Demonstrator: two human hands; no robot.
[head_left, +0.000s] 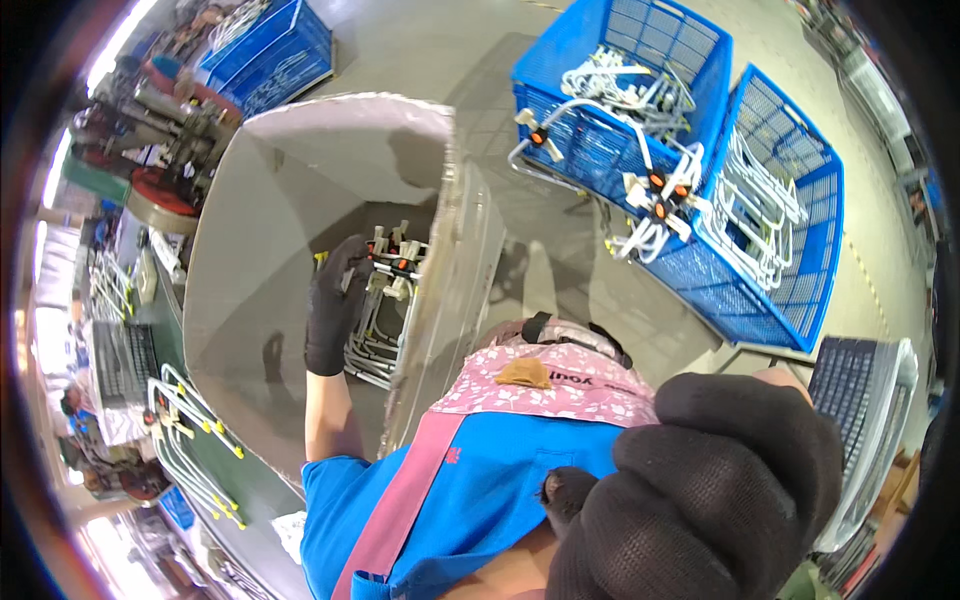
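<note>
In the head view, your left hand [335, 310], in a black knitted glove, reaches down into a tall grey carton [232, 275] left of the frame's centre. Its fingers are bent at the upper end of a stack of white bent-tube frames [397, 288] fitted with cream clips and black-and-orange joints; you cannot tell from here whether they pinch a frame or only rest against it. The stack lies low in the carton, against its right wall.

Your right hand [700, 480], gloved the same way, looms large at the lower right, its fingers folded into a fist in front of your blue shirt [500, 460]; the palm is hidden, so you cannot tell if anything is inside. A pink floral apron [590, 385] crosses your chest.

At the upper right, two blue plastic crates [590, 150] stand side by side, both loaded with white tubing [755, 225]. More frames with orange joints [660, 195] hang over their near edges. Another blue crate [310, 60] sits at the upper left. At the lower left, tubes with yellow tips [190, 440] lie on a green tabletop [255, 500] beside the carton.
</note>
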